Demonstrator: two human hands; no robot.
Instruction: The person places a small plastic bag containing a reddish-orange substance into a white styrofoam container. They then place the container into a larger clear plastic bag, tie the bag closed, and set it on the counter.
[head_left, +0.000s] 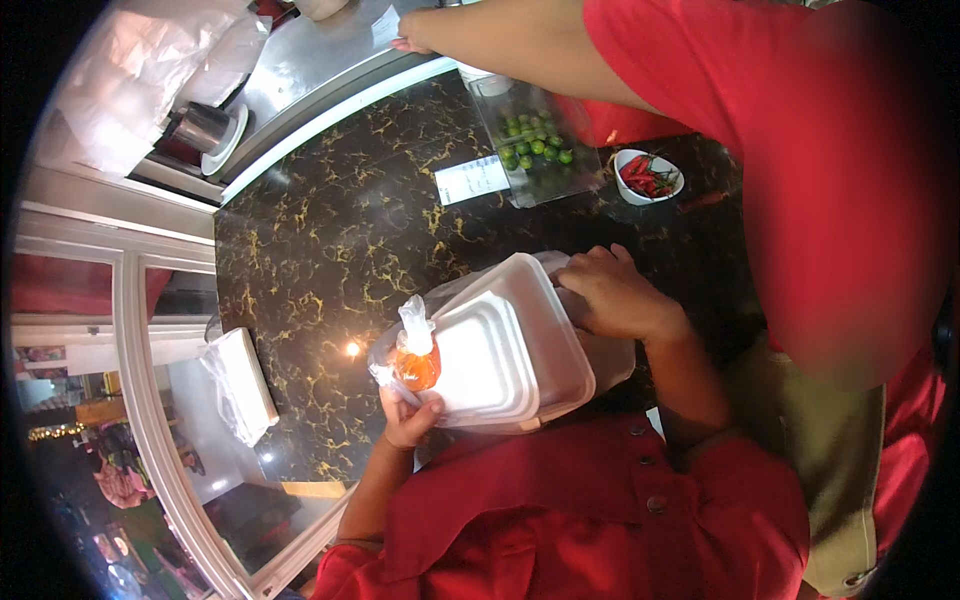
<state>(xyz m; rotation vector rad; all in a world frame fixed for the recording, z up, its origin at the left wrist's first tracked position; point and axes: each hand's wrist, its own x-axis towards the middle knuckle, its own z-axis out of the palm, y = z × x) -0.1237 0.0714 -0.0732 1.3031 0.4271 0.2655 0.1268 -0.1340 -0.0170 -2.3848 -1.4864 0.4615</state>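
Note:
My left hand (409, 416) grips the edge of a clear plastic bag (382, 352) by a tied pouch of orange sauce (418, 367). A white lidded food container (480, 360) lies tilted beside that pouch, with a second translucent container (559, 330) against it to the right. My right hand (619, 292) is at the far right side of the containers, its fingers bent at the bag; part of them is hidden, and whether they pinch the plastic is unclear. Both containers are at least partly inside the bag, close in front of my red shirt.
A co-worker's arm (525, 41) reaches across the top, a hand at a paper slip (386, 28). Beyond my hands are a clear bin (551, 191) of green citrus, a written slip (472, 180) and a white bowl (626, 191) of red chilies. White packaging (244, 386) lies by the left window frame.

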